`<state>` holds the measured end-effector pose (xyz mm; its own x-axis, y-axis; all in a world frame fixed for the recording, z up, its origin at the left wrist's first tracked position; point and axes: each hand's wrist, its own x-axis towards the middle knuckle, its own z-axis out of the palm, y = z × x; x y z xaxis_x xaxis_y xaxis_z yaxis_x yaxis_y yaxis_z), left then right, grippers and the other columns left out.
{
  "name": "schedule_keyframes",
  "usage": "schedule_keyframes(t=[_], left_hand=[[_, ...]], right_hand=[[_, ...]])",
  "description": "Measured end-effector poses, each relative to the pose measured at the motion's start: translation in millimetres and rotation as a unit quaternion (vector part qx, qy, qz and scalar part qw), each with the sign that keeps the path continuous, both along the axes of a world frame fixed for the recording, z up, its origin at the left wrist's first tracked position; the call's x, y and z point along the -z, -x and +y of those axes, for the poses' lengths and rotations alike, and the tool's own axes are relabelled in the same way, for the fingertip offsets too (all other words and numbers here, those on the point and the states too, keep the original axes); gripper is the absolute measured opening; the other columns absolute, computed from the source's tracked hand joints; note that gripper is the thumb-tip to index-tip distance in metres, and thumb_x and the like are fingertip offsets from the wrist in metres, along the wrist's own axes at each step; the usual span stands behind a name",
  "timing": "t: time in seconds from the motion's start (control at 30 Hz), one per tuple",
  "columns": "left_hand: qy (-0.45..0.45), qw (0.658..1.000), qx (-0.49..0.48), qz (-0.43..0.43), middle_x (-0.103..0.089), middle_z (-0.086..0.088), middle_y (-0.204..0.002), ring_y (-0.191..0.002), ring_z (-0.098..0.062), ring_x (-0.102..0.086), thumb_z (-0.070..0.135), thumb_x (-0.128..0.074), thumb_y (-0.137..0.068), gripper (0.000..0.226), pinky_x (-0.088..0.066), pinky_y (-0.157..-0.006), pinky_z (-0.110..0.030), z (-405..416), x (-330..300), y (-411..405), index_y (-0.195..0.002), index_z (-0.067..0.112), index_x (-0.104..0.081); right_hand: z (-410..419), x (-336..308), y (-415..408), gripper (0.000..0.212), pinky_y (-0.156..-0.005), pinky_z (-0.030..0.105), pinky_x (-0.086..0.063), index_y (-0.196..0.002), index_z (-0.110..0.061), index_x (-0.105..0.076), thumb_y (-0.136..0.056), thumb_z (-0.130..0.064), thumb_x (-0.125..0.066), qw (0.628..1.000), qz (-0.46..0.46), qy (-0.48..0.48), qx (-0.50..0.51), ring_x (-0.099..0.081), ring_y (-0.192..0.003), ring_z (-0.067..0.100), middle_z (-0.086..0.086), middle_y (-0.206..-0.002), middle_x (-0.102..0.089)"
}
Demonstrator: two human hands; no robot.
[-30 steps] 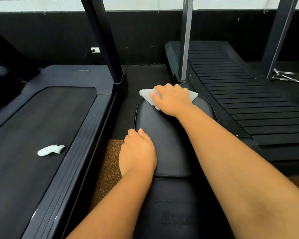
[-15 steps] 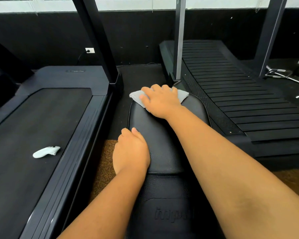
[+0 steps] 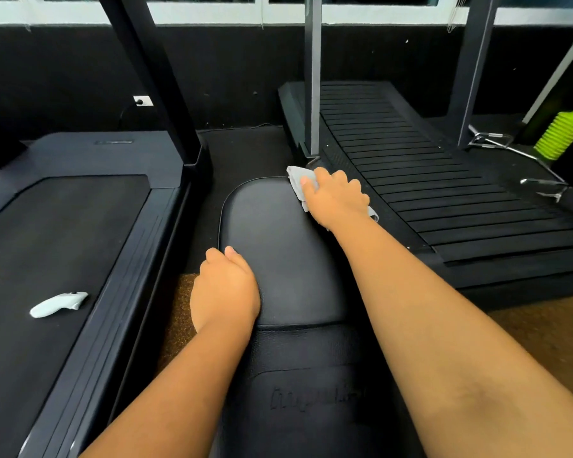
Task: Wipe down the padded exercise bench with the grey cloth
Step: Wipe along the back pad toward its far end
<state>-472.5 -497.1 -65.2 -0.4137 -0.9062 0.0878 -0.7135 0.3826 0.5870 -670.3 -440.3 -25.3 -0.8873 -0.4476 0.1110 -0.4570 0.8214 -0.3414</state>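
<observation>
Running lengthwise away, the bench (image 3: 278,246) bears the cloth (image 3: 299,182) far-right.

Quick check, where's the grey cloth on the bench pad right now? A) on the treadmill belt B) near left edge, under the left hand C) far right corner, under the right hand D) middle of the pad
C: the grey cloth sits at the far right corner of the bench pad, pressed under the right hand; the left hand rests bare on the near left edge.

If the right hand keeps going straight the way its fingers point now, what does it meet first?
Probably the grey upright post at the slatted treadmill's near corner. The right hand, holding the grey cloth, points just past the bench end; depth is unclear.
</observation>
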Motion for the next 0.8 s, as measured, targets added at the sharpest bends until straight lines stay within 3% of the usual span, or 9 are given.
schedule_keyframes(t=[0.2,0.33,0.6,0.8], left_hand=[[-0.002,1.0,-0.001,-0.004,-0.061,-0.02,-0.108,-0.094,-0.041,-0.059,0.036,-0.02,-0.103,0.043,-0.041,-0.071,-0.041,0,0,0,-0.107,0.003,-0.048],[-0.001,1.0,-0.003,-0.004,-0.061,-0.021,-0.109,-0.095,-0.042,-0.059,0.035,-0.02,-0.103,0.044,-0.04,-0.071,-0.042,0,0,0,-0.108,0.002,-0.048],[0.002,1.0,-0.007,0.002,-0.061,-0.019,-0.11,-0.095,-0.041,-0.059,0.035,-0.021,-0.104,0.043,-0.038,-0.07,-0.04,0,1,0,-0.108,0.003,-0.049],[0.002,1.0,-0.011,-0.001,-0.061,-0.019,-0.109,-0.096,-0.04,-0.059,0.035,-0.021,-0.103,0.041,-0.04,-0.071,-0.041,-2,3,1,-0.107,0.004,-0.048]], right_hand=[[30,19,-17,0.06,-0.095,0.051,-0.039,-0.152,-0.024,-0.019,-0.1,-0.055,-0.027,0.994,-0.054,0.058,0.074,-0.043,-0.121,0.04,0.014,-0.142,-0.036],[50,33,-38,0.067,-0.097,0.051,-0.042,-0.154,-0.015,-0.011,-0.101,-0.053,-0.028,0.987,-0.08,0.08,0.116,-0.048,-0.12,0.044,0.022,-0.14,-0.039],[48,38,-39,0.063,-0.092,0.049,-0.045,-0.142,-0.004,-0.03,-0.1,-0.051,-0.029,0.977,-0.064,0.083,0.183,-0.054,-0.115,0.043,0.025,-0.131,-0.051],[4,13,-8,0.058,-0.093,0.051,-0.04,-0.139,-0.011,-0.039,-0.1,-0.052,-0.029,0.982,-0.038,0.058,0.175,-0.049,-0.12,0.038,0.017,-0.135,-0.047]])
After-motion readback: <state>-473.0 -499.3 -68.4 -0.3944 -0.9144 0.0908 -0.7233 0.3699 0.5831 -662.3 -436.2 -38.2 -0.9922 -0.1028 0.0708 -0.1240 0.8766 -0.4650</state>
